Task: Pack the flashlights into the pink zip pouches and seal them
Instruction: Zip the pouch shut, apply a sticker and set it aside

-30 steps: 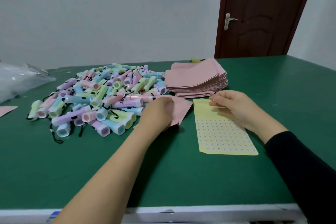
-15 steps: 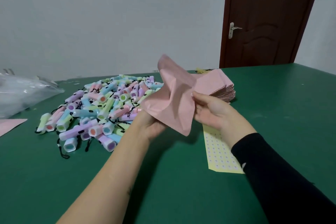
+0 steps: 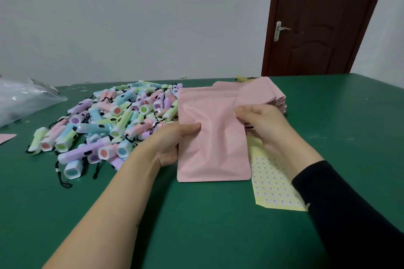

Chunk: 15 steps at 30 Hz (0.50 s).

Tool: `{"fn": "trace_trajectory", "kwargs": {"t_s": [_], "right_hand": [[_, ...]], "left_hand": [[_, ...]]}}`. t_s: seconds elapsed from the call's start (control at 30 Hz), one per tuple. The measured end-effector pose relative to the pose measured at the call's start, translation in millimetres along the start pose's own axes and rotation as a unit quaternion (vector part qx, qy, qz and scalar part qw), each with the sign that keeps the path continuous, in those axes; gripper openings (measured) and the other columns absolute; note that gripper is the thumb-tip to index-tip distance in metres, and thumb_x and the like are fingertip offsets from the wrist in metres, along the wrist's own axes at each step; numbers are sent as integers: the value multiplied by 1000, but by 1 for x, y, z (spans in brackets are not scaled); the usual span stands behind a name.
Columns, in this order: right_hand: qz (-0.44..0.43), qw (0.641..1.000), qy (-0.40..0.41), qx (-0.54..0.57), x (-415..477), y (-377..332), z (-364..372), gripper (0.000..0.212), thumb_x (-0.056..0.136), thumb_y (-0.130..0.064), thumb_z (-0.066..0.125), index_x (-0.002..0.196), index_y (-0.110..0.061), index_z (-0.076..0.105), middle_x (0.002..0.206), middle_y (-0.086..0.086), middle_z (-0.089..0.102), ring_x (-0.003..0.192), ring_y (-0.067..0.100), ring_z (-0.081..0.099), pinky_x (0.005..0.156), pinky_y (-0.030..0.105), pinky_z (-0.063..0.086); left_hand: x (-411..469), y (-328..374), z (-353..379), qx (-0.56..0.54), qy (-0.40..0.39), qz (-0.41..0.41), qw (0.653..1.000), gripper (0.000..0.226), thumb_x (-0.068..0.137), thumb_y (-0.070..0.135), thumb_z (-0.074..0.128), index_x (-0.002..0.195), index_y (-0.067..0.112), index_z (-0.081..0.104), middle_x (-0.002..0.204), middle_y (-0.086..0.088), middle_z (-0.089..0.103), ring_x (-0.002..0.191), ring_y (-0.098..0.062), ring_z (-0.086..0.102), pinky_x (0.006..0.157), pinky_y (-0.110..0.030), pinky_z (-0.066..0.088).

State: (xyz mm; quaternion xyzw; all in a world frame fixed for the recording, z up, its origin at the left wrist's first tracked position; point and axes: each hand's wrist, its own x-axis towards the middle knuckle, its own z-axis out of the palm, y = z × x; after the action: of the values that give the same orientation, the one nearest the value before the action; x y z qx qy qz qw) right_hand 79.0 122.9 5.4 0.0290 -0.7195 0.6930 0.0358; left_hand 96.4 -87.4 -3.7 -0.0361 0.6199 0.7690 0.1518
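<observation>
Head camera, the only view. One pink pouch point(image 3: 213, 137) is held between both hands over the green table point(image 3: 218, 236), its face toward the camera. It looks flat, and I judge it empty. The left hand point(image 3: 172, 144) grips the pouch's left edge about midway along, with the thumb curled over the front and the other fingers hidden behind. The right hand point(image 3: 262, 124) has its fingers curled at the right edge, a little farther up, and seems to pinch it. Whether the mouth is parted yet I cannot tell.

The pouch's long axis runs away from the person. The mouth therefore lies beyond both grips at the far end, and the closed bottom lies on their near side.

The flashlights point(image 3: 109, 129) lie in a loose heap outward from the left grip, the closest just beside that hand, pointing every which way. The right grip is well apart from them, with the pouch between. I judge the left hand the nearer one to fetch a flashlight, which would then go in from the far end, lengthwise along the pouch.

Beyond the right grip sits the stack of pouches point(image 3: 273, 94), and under that wrist lies a yellow sticker sheet point(image 3: 273, 181).
</observation>
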Motion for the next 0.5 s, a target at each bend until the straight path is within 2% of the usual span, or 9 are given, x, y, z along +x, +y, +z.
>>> {"fn": "trace_trajectory", "kwargs": {"t_s": [0.07, 0.1, 0.2, 0.33, 0.5], "right_hand": [[-41, 998, -29, -30, 6, -12, -4, 7, 90, -19, 68, 88, -15, 72, 71, -6, 66, 70, 12, 59, 78, 31, 53], [-47, 997, -49, -44, 9, -17, -3, 6, 90, -19, 68, 88, -14, 72, 68, -9, 67, 68, 11, 60, 76, 29, 53], [-43, 992, -79, -85, 15, -21, 6, 4, 88, -17, 70, 86, -18, 73, 70, -8, 70, 66, 7, 62, 66, 20, 51], [-54, 994, -68, -73, 16, -14, 13, 6, 90, -12, 68, 86, -16, 72, 71, -8, 70, 59, -1, 63, 56, 11, 48], [-53, 991, -81, -97, 11, -9, 5, 7, 92, -13, 65, 87, -15, 70, 77, -2, 67, 65, 5, 59, 66, 18, 49]], "left_hand": [[-2, 1, -2, -6, -11, 2, 1000, 14, 93, 10, 59, 104, 9, 68, 94, -7, 76, 79, -21, 74, 66, -33, 61], [-4, 2, -3, -6, -15, 2, 1000, 14, 93, 11, 60, 104, 9, 68, 94, -6, 76, 78, -21, 74, 66, -33, 61], [-3, 2, 0, 1, -17, 2, 1000, 15, 93, 11, 60, 106, 10, 67, 94, -6, 76, 78, -21, 74, 65, -32, 61], [-1, 1, 1, -5, -5, -6, 1000, 14, 93, 10, 60, 105, 9, 67, 90, -6, 76, 75, -21, 74, 64, -32, 60], [-2, 2, 0, 3, 9, -11, 1000, 10, 93, 11, 60, 99, 9, 68, 87, -6, 76, 73, -20, 73, 63, -31, 60]]}}
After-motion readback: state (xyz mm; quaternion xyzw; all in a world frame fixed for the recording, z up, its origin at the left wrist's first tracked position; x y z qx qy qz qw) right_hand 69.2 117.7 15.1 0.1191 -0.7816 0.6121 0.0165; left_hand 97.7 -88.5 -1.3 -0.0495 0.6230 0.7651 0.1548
